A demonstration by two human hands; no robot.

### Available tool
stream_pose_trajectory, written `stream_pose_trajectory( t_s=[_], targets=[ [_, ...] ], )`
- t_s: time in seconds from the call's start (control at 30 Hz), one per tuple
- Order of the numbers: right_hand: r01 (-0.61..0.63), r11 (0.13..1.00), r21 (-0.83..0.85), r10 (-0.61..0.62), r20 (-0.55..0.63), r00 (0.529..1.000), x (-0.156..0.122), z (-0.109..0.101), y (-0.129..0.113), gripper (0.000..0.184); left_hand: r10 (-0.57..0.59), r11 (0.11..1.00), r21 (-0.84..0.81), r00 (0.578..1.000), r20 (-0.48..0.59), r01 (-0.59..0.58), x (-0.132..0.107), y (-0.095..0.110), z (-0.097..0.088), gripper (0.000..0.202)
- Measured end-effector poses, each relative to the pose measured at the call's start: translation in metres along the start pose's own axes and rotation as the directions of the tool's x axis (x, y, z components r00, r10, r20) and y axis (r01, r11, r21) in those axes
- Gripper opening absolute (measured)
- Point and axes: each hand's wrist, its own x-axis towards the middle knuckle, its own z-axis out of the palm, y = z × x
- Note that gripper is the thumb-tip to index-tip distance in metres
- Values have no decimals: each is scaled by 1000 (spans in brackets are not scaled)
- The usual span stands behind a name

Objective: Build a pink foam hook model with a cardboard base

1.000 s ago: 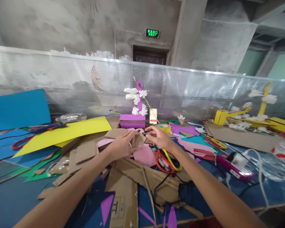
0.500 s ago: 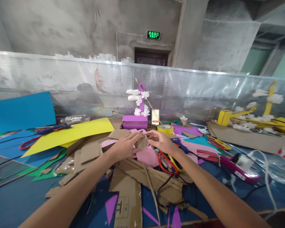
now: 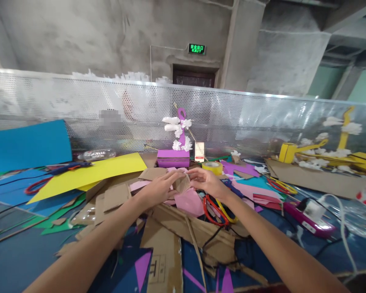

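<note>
Between my two hands is a small piece of brown cardboard (image 3: 181,184), gripped at its edges. My left hand (image 3: 161,187) has its fingers closed along the left and upper side of the piece. On the other side, my right hand (image 3: 206,181) pinches its right edge. Pink paper (image 3: 189,202) lies just beneath the piece. Behind my hands stands a purple box (image 3: 173,158), with a purple looped strip (image 3: 182,129) bearing white paper tufts above it. A roll of yellow tape (image 3: 212,167) sits just beyond my right hand.
Red-and-yellow-handled scissors (image 3: 216,211) lie by my right forearm. Cardboard scraps (image 3: 198,228) cover the front of the blue table. Yellow card (image 3: 110,173) and blue card (image 3: 27,144) are at left. A purple power strip (image 3: 311,219) with cables stands right. A perforated metal screen (image 3: 247,118) runs behind.
Both hands stay in nearly the same place on the cardboard piece, which has tilted slightly. The view has shifted a little.
</note>
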Motion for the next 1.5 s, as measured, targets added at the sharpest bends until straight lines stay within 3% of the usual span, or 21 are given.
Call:
stream_pose_trajectory(
  t_s=[0.2, 0.43, 0.73, 0.97, 1.2, 1.33, 1.5],
  targets=[
    [-110, 934, 341, 82, 95, 992, -7, 2, -8, 43, 79, 996, -43, 995, -62, -82, 0, 11, -6, 57],
    [-184, 915, 359, 86, 271, 959, -12, 6, -15, 49, 165, 982, -86, 984, -64, -171, -1, 27, -12, 55],
    [-107, 907, 407, 18, 216, 976, -10, 13, -16, 29, 186, 976, -93, 977, -101, -195, 2, 23, -7, 57],
    [-92, 914, 395, 42, 133, 990, -8, 20, -17, 30, 127, 985, -107, 991, -50, -132, 0, 22, -8, 80],
    [-78, 926, 368, 72, 31, 997, -9, 30, -22, 45, 76, 992, -89, 988, -131, -88, -2, 20, -6, 63],
    [-63, 928, 368, 69, -3, 998, -8, 30, -19, 54, 147, 985, -59, 972, -186, -160, -1, 22, -6, 63],
    [-19, 946, 322, 27, -20, 999, -6, 29, -12, 49, 209, 974, -31, 947, -245, -223, 2, 26, -9, 55]
  ],
)
